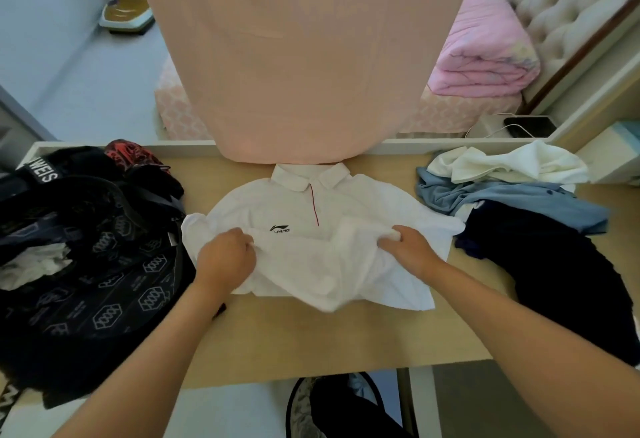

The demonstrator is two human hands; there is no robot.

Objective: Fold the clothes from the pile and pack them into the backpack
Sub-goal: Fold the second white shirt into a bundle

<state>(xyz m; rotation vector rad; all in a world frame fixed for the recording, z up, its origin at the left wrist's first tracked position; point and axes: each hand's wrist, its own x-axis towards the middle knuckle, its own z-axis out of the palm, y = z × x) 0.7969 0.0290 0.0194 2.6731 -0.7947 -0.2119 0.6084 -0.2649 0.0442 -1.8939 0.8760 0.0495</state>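
Fingertips point(246, 242) of left hand point(225, 257), right hand point(408, 252) in shirt point(304, 209)

Shirt point(311, 209) lies flat at tabletop point(311, 340) centre, collar toward far edge. Left hand point(225, 254) on shirt's left half, right hand point(412, 250) on its right half, both gripping bunched fabric. Backpack point(104, 281) fills tabletop's left end, just beside shirt's left sleeve. Garment point(34, 264) inside backpack, possibly folded, hard to tell. Clothes pile point(519, 209) at right end, just beside right sleeve. Hanging cloth point(304, 56) behind collar, between tabletop and bed point(173, 108). Quilt point(485, 53) on bed, behind pile.
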